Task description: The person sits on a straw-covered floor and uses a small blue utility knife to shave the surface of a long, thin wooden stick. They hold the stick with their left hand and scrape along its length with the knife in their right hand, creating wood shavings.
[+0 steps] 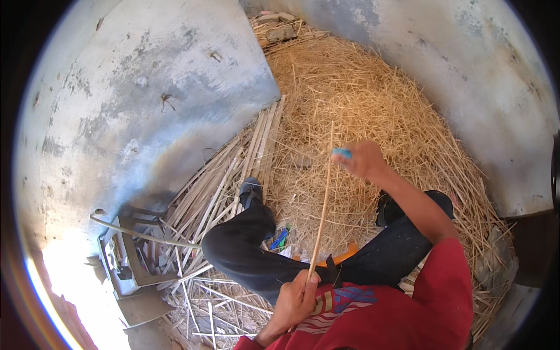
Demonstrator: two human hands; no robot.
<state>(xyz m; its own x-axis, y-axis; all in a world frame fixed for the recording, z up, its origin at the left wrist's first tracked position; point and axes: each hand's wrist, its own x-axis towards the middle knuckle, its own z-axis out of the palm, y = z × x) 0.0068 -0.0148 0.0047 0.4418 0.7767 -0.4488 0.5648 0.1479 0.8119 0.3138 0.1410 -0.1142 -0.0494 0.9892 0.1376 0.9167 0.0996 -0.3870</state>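
A long, thin wooden stick (324, 213), perhaps split bamboo, slants up from my lap. My left hand (296, 300) is closed round its lower end, thumb along it, close to my red shirt. Near the stick's upper end, my right hand (366, 160) is closed on a small blue object (342, 153). The blue end lies beside the stick; whether it touches is hard to tell. The fingers hide the rest of it, so its kind does not show.
Straw-like shavings (356, 93) cover the floor ahead. Long wooden strips (216, 169) lie at left, near a box frame (129, 262) with items inside. Bare plaster walls (157, 99) rise around. An orange object (349, 254) and a bright blue bundle (280, 238) lie between my legs.
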